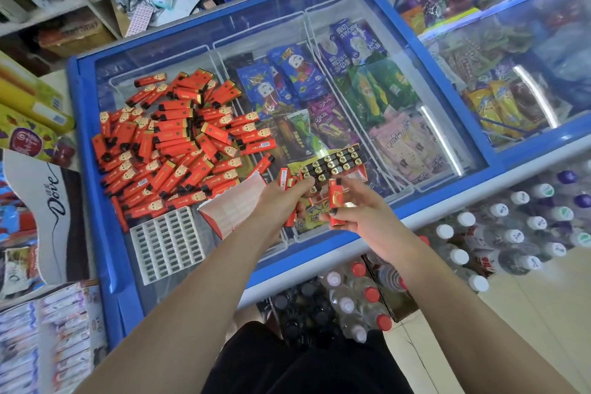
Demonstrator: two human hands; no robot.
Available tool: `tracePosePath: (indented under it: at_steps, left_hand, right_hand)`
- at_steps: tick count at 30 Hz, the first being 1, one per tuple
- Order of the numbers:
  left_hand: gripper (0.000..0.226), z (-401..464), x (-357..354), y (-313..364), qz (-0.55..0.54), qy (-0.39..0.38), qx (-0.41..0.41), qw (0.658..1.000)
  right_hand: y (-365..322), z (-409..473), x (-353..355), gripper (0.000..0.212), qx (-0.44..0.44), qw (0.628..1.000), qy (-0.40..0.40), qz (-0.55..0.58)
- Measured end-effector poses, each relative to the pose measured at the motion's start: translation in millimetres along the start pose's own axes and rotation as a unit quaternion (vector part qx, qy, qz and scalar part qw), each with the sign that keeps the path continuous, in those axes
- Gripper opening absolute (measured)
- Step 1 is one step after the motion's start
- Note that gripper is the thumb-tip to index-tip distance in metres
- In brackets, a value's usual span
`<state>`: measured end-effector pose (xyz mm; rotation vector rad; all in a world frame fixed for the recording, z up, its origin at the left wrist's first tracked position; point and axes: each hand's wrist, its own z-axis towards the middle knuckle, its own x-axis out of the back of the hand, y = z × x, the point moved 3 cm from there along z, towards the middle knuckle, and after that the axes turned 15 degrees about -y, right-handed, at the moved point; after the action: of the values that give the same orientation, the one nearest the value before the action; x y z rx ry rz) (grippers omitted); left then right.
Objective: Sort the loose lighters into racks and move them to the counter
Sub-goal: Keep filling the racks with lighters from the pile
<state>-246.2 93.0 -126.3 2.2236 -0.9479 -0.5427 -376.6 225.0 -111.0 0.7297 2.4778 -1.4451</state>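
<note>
My right hand has its fingers curled round one red lighter, pinching it low on the body with the black head pointing away from me. My left hand grips a small bunch of lighters, fingers closed round them. Just beyond both sets of fingers sits the part-filled rack, heads up in rows, on the freezer's glass surface. To seat this one well, I reckon I should line it over a free slot nearest my fingertips and push it straight down, not skewed. The loose pile lies well to the left of my left fingers, and an empty white rack sits near my left forearm.
</note>
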Motion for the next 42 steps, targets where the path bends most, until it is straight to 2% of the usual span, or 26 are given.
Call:
tracePosePath:
  at_steps: [4, 7, 12, 17, 23, 27, 29, 33, 36, 39, 42]
  left_hand:
    - [0.035, 1, 0, 3, 0.032, 0.021, -0.007, 0.999]
    - [0.036, 2, -2, 2, 0.047, 0.028, -0.001, 0.999]
    - [0.032, 6, -2, -1, 0.056, 0.033, 0.009, 0.998]
    - [0.027, 6, -2, -3, 0.060, 0.036, 0.011, 0.998]
    - [0.031, 7, 0, -4, 0.058, 0.044, 0.014, 0.997]
    - [0.036, 7, 0, -6, 0.055, 0.037, 0.016, 0.998]
    - [0.039, 7, 0, -7, 0.058, 0.033, 0.021, 0.998]
    - [0.046, 7, -4, -3, 0.046, 0.026, 0.027, 0.998]
    - [0.052, 2, -8, 4, 0.013, -0.001, 0.018, 1.000]
    - [0.043, -2, -13, 9, -0.059, -0.016, 0.007, 0.998]
    - [0.028, -4, -15, 11, -0.125, -0.009, 0.006, 0.992]
  right_hand:
    - [-9, 5, 22, 0.031, 0.015, 0.979, 0.096, -0.181]
    - [-15, 9, 26, 0.016, 0.055, 0.959, 0.134, -0.242]
    - [-11, 21, 20, 0.024, 0.059, 0.941, 0.158, -0.295]
    - [-3, 30, 7, 0.031, 0.062, 0.937, 0.145, -0.311]
    - [6, 32, 2, 0.028, 0.046, 0.947, 0.136, -0.287]
    - [8, 32, 2, 0.015, 0.042, 0.961, 0.141, -0.236]
    - [12, 34, 4, 0.022, 0.038, 0.964, 0.161, -0.210]
    - [20, 40, 4, 0.027, -0.002, 0.977, 0.203, -0.061]
    - [20, 41, 5, 0.045, -0.052, 0.970, 0.222, -0.089]
    - [20, 39, 3, 0.052, -0.071, 0.968, 0.212, -0.118]
    - [15, 31, -2, 0.037, -0.053, 0.970, 0.212, -0.109]
